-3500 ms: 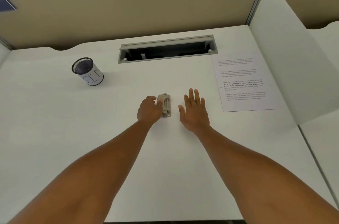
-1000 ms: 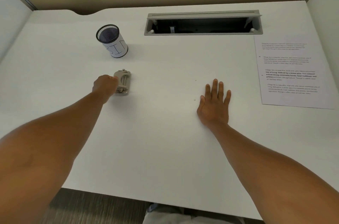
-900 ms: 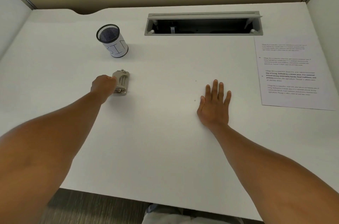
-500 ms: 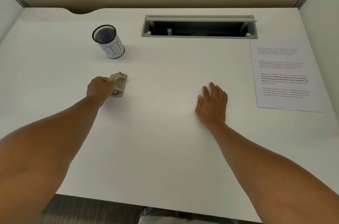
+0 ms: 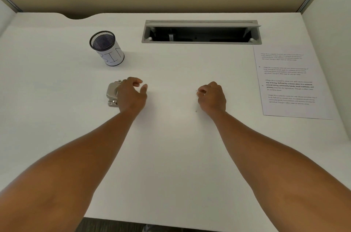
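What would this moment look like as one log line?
left hand open, at metal tool | right hand curled, by tiny speck | BIN cup upright behind tool

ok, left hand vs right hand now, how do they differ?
The left hand has loose, spread fingers, thumb out; the right hand has its fingers curled under. The left hand overlaps the right edge of the metal tool; the right hand is over bare desk. Whether the right hand pinches anything is too small to tell. Both are palm down.
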Available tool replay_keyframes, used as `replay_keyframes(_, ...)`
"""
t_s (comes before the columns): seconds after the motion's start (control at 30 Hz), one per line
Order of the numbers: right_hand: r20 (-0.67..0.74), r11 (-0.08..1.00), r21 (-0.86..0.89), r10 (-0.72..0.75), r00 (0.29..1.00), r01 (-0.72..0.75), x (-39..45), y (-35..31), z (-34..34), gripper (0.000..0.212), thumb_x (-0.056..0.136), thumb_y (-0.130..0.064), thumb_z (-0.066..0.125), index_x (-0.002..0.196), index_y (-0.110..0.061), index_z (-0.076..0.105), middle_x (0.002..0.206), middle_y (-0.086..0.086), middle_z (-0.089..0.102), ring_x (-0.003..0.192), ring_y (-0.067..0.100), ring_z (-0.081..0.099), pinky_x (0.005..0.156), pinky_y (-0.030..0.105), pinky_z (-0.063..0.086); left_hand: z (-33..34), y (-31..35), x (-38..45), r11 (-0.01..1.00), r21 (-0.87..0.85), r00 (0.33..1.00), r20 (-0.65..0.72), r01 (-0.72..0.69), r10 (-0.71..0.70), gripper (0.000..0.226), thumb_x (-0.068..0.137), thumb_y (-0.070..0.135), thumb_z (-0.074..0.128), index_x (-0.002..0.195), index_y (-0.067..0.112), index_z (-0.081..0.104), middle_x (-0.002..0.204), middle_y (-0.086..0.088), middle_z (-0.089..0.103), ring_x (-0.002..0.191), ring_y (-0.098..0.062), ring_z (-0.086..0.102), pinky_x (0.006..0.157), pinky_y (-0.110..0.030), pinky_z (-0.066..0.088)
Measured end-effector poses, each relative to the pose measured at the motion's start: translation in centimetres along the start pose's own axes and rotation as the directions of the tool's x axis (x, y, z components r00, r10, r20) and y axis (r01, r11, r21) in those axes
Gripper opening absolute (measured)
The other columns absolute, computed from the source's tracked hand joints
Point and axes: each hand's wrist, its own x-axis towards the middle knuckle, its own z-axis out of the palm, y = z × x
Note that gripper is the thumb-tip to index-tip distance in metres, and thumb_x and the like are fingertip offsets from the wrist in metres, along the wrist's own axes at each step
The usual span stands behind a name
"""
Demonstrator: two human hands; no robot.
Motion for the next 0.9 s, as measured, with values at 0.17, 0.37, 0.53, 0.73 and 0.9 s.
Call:
replay_keyframes(0.17, 0.014, 1.0, -0.001, -0.001, 1.0, 0.001, 0.7, -0.1, -0.2, 0.02, 0.09, -0.017, 0.053, 0.098, -0.02, 0.072, 0.107, -0.003, 0.057, 0.103, 0.017, 0.053, 0.072, 0.026, 0.036, 2.2, 2.3, -1.9, 0.999, -0.044, 0.987, 0.163, -0.008, 0.015, 0.015, 0.086, 0.039, 0.065, 0.099, 0.033, 0.06, 0.099, 0.013, 0.059, 0.096, -0.014, 0.06, 0.077, -0.031, 0.046)
replay_keyframes(0.37, 0.059, 0.998, -0.051, -0.036, 0.998, 0.039, 1.4, -0.2, -0.5, 0.018, 0.089, -0.016, 0.054, 0.095, -0.019, 0.071, 0.097, -0.004, 0.055, 0.094, 0.019, 0.056, 0.071, 0.025, 0.035, 3.8, 4.2, -3.7, 0.997, -0.08, 0.957, 0.289, -0.018, 0.04, 0.012, 0.087, 0.039, 0.065, 0.096, 0.033, 0.061, 0.098, 0.013, 0.063, 0.088, -0.009, 0.059, 0.077, -0.029, 0.048)
replay_keyframes(0.53, 0.092, 0.991, -0.106, -0.066, 0.994, 0.075, 2.1, -0.4, -0.8, 0.019, 0.09, -0.021, 0.055, 0.098, -0.018, 0.072, 0.1, -0.004, 0.059, 0.097, 0.023, 0.058, 0.073, 0.027, 0.037, 4.7, 4.7, -4.9, 0.995, -0.098, 0.94, 0.337, -0.01, 0.043, 0.011, 0.087, 0.037, 0.065, 0.097, 0.033, 0.061, 0.097, 0.014, 0.063, 0.084, -0.002, 0.058, 0.076, -0.026, 0.047)
replay_keyframes(0.73, 0.101, 0.987, -0.14, -0.062, 0.993, 0.076, 2.3, -1.2, -1.2, 0.017, 0.084, -0.012, 0.056, 0.089, -0.016, 0.072, 0.104, 0.002, 0.065, 0.093, 0.029, 0.062, 0.07, 0.029, 0.045, 5.2, 4.9, -5.7, 0.993, -0.117, 0.927, 0.372, -0.006, 0.049, 0.011, 0.088, 0.034, 0.065, 0.098, 0.031, 0.063, 0.096, 0.014, 0.063, 0.081, 0.003, 0.058, 0.076, -0.025, 0.049)
replay_keyframes(0.9, 0.128, 0.985, -0.148, -0.065, 0.99, 0.084, 2.4, -1.7, -1.4, 0.02, 0.084, -0.01, 0.057, 0.09, -0.018, 0.074, 0.107, 0.003, 0.066, 0.095, 0.029, 0.063, 0.074, 0.03, 0.05, 5.6, 5.5, -6.2, 0.99, -0.132, 0.892, 0.441, -0.042, 0.097, 0.011, 0.087, 0.033, 0.065, 0.098, 0.034, 0.065, 0.092, 0.016, 0.063, 0.082, 0.002, 0.058, 0.075, -0.024, 0.048)
